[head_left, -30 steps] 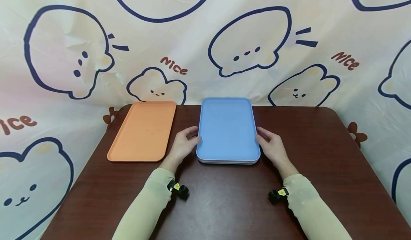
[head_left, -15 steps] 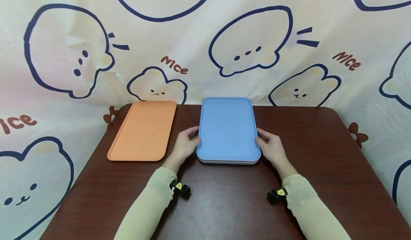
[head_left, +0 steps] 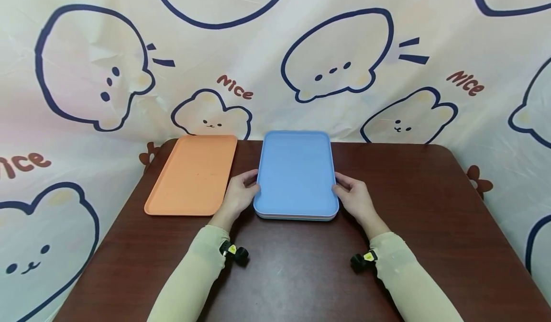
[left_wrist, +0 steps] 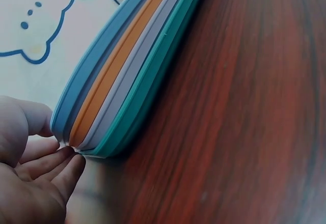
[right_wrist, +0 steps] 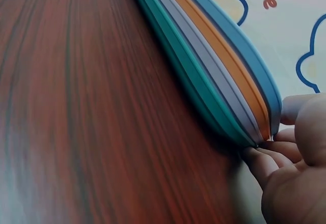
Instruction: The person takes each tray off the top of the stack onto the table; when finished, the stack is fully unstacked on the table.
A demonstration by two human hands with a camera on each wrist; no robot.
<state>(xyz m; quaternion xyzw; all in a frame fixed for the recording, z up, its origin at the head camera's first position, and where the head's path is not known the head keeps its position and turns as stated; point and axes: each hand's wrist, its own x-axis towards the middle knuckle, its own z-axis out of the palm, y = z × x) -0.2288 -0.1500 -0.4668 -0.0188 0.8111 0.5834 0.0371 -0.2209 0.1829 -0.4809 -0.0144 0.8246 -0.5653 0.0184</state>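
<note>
A stack of rectangular trays lies on the table, with a blue tray (head_left: 296,173) on top. In the left wrist view, an orange tray (left_wrist: 119,56), a lavender tray (left_wrist: 135,58) and a green tray (left_wrist: 153,74) show beneath the blue one. My left hand (head_left: 239,193) holds the stack's left side, thumb at the blue edge and fingers low against the other rims. On the opposite side, my right hand (head_left: 355,197) holds it the same way. Whether any fingertips reach under the green tray cannot be told.
A separate orange tray (head_left: 191,176) lies at the back left of the dark brown table (head_left: 284,269), close to my left hand. A pale curtain (head_left: 267,54) with bear drawings hangs behind the table.
Both hands and the tray stack have shifted slightly left during the last half second, closer to the separate orange tray. Before that they barely moved.
</note>
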